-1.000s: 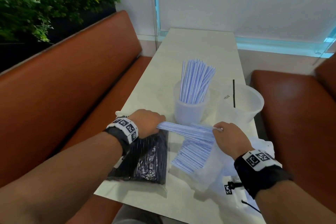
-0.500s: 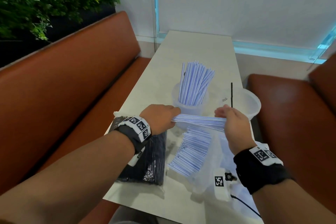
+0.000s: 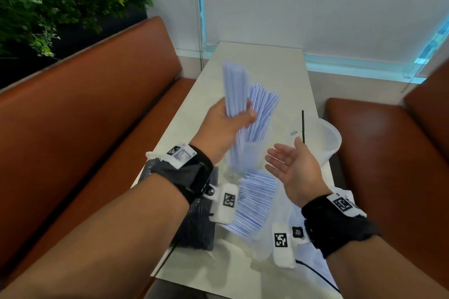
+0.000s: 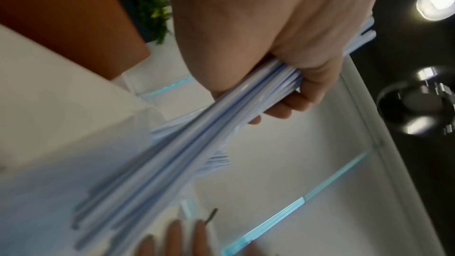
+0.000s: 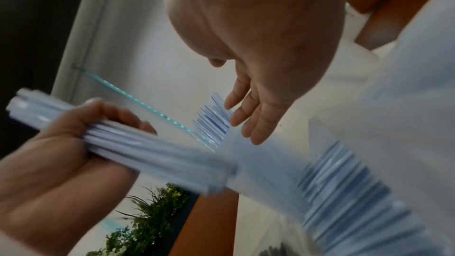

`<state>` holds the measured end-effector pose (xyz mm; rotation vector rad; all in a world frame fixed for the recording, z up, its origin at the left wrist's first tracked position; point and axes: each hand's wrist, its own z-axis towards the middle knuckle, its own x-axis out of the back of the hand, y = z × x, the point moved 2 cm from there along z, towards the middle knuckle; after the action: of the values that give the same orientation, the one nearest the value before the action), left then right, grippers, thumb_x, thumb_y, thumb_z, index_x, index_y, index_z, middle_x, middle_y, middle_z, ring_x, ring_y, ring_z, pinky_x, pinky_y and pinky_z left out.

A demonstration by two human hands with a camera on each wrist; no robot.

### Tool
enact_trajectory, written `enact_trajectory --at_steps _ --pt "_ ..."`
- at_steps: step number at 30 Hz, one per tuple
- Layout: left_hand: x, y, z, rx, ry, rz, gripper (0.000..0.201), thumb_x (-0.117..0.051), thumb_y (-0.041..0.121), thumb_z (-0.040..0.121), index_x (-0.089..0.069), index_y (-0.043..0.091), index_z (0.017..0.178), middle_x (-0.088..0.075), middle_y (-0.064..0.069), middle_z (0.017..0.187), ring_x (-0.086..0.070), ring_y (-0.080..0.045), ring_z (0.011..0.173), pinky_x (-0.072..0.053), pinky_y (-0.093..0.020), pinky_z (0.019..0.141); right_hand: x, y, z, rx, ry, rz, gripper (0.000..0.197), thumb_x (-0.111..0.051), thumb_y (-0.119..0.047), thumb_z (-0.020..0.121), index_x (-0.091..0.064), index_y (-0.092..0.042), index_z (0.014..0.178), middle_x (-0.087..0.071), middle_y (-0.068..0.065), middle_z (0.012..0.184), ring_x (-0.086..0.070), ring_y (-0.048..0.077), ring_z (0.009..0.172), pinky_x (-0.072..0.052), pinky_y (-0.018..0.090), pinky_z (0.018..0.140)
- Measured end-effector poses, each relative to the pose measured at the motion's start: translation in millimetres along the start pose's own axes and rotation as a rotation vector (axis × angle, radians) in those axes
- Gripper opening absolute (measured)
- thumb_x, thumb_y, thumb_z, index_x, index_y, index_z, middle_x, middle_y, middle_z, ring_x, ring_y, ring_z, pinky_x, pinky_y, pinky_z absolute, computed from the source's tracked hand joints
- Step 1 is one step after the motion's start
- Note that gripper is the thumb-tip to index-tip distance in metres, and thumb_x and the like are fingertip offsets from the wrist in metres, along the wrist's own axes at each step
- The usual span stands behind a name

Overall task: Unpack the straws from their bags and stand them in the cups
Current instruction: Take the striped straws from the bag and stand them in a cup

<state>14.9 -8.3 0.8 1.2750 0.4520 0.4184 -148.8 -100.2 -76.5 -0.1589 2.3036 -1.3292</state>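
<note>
My left hand [image 3: 230, 119] grips a bundle of blue-striped straws [image 3: 234, 90] upright over the near clear cup [image 3: 252, 153], which holds several more striped straws [image 3: 262, 111]. The same bundle [image 4: 221, 124] runs through my curled left fingers in the left wrist view, blurred by motion. My right hand [image 3: 289, 165] hangs open, palm up, just right of that cup, holding nothing; its straight fingers [image 5: 248, 116] show in the right wrist view. A second clear cup [image 3: 325, 138] at the right holds one black straw [image 3: 303, 126]. More striped straws [image 3: 255, 201] lie in an open clear bag.
A sealed bag of black straws [image 3: 201, 226] lies under my left wrist at the table's left edge. Crumpled clear plastic [image 3: 267, 238] lies near the front edge. Orange bench seats [image 3: 97, 116] flank the narrow white table [image 3: 255, 63]; plants [image 3: 48, 2] stand behind the left bench.
My left hand has swung the straw bundle from level to upright and lifted it over the near cup. My right hand let go of the bundle's end and opened.
</note>
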Motion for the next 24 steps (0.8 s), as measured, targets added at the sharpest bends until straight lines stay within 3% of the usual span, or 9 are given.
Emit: enact_trajectory --at_steps 2,4,7,11,16,20,24 --pt "-6.2 8.9 6.2 -0.017 0.042 -0.344 0.02 -0.067 0.003 0.087 -0.063 0.022 0.082 -0.056 -0.007 0.07 -0.054 -0.025 0.067 -0.049 -0.034 0.072 -7.7 5.5 -4.7 -0.058 -0.046 0.059 0.061 -0.041 -0.058 0.102 -0.065 -0.003 0.115 -0.072 0.017 0.113 -0.07 0.034 0.106 -0.056 0.046 0.092" --pt "-13.7 9.4 6.6 0.001 0.055 -0.48 0.023 -0.062 -0.001 0.091 -0.061 0.021 0.084 -0.053 -0.008 0.069 -0.052 -0.025 0.066 -0.046 -0.034 0.071 -14.7 10.4 -8.1 -0.094 -0.088 0.12 0.065 -0.04 -0.06 0.102 -0.061 -0.001 0.12 -0.068 0.019 0.12 -0.068 0.036 0.111 -0.055 0.049 0.095" --pt "-23.9 0.0 -0.2 0.023 0.041 -0.475 0.029 -0.06 -0.003 0.094 -0.064 0.022 0.08 -0.054 -0.007 0.068 -0.052 -0.024 0.066 -0.047 -0.036 0.074 -21.8 14.3 -10.6 -0.103 -0.112 0.057 0.061 -0.042 -0.054 0.103 -0.06 0.001 0.122 -0.064 0.02 0.123 -0.067 0.035 0.113 -0.056 0.048 0.094" --pt "-19.0 5.0 5.4 0.023 0.077 -0.561 0.021 -0.062 -0.001 0.091 -0.059 0.019 0.086 -0.055 -0.006 0.069 -0.055 -0.024 0.064 -0.05 -0.035 0.068 -10.9 11.9 -5.6 -0.091 0.029 0.073 0.052 -0.046 -0.048 0.104 -0.057 -0.002 0.126 -0.065 0.017 0.123 -0.069 0.032 0.107 -0.056 0.046 0.094" --pt "-27.7 1.6 3.5 0.053 0.092 -0.5 0.019 -0.059 -0.002 0.094 -0.058 0.017 0.093 -0.056 -0.006 0.068 -0.056 -0.023 0.063 -0.051 -0.036 0.068 -25.9 9.5 -8.5 -0.12 -0.145 0.142 0.066 -0.039 -0.054 0.105 -0.06 0.006 0.125 -0.069 0.023 0.119 -0.07 0.035 0.109 -0.056 0.046 0.096" --pt "-22.6 3.5 7.9 0.045 0.114 -0.528 0.016 -0.062 0.002 0.091 -0.058 0.017 0.093 -0.056 -0.007 0.069 -0.057 -0.025 0.063 -0.052 -0.036 0.067 -23.2 6.3 -2.0 -0.079 -0.163 0.141 0.064 -0.035 -0.051 0.106 -0.058 0.004 0.129 -0.071 0.018 0.119 -0.072 0.028 0.106 -0.055 0.043 0.096" --pt "-23.4 0.4 4.2 0.058 0.106 -0.473 0.015 -0.061 0.003 0.091 -0.056 0.016 0.096 -0.055 -0.006 0.069 -0.055 -0.022 0.063 -0.052 -0.035 0.066 -28.2 9.2 -5.9 -0.054 -0.335 -0.074 0.072 -0.046 -0.065 0.096 -0.07 -0.002 0.119 -0.072 0.018 0.113 -0.071 0.029 0.104 -0.057 0.045 0.093"
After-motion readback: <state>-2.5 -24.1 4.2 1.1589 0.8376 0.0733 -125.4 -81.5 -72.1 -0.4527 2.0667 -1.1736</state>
